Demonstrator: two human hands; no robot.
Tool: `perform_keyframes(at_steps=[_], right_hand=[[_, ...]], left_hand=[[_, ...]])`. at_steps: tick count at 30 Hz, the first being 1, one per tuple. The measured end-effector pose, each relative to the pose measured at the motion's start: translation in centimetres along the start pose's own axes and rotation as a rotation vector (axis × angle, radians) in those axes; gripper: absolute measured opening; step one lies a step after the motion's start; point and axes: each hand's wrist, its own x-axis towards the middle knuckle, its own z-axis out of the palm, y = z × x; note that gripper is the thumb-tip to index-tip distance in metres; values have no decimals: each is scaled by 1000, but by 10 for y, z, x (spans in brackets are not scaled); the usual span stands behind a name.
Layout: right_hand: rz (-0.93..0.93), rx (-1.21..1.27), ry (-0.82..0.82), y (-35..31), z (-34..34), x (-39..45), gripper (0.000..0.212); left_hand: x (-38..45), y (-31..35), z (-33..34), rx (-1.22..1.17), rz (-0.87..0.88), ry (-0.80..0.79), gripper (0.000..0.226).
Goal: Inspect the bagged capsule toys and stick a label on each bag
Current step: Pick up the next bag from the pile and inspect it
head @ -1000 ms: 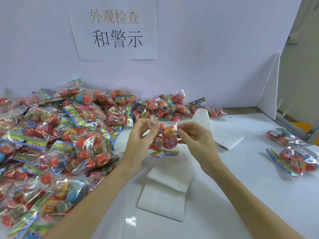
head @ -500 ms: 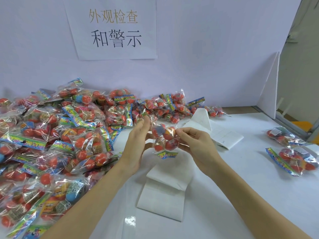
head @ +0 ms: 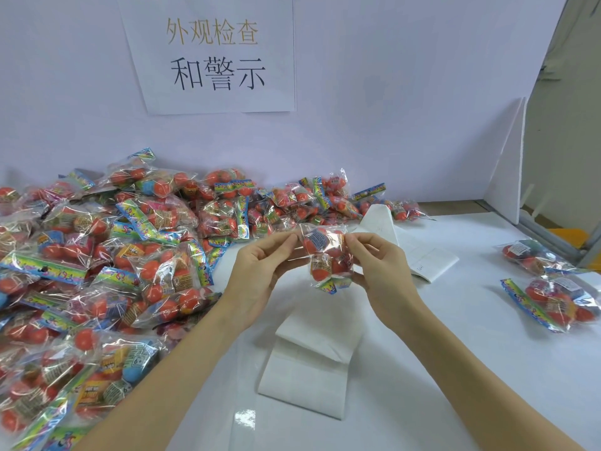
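Bag of capsule toys (head: 327,255) held up between both hands above the middle of the bench (head: 455,369).
Its left edge is pinched by the left hand (head: 260,271), its right edge by the right hand (head: 380,271); a heap of bags (head: 113,255) is piled along the left edge.

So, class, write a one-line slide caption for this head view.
Both hands, left hand and right hand, hold one bagged capsule toy above the table, beside the pile.

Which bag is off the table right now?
The bag pinched between the left hand and right hand, above the white paper; every other bag lies on the table.
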Motion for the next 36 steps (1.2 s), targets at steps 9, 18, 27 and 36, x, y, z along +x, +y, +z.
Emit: perform_keyframes(at_steps=[9, 18, 27, 36], right_hand=[[-48, -1, -97, -3, 2, -5, 14], [-67, -76, -131, -2, 5, -8, 29], [-30, -125, -204, 0, 4, -5, 35], [3, -268, -183, 5, 7, -8, 43]], left_hand=[[3, -2, -5, -39, -48, 67, 23], [1, 0, -3, 62, 22, 134, 19], [2, -4, -7, 355, 113, 168, 11], [0, -14, -5, 574, 263, 103, 8]])
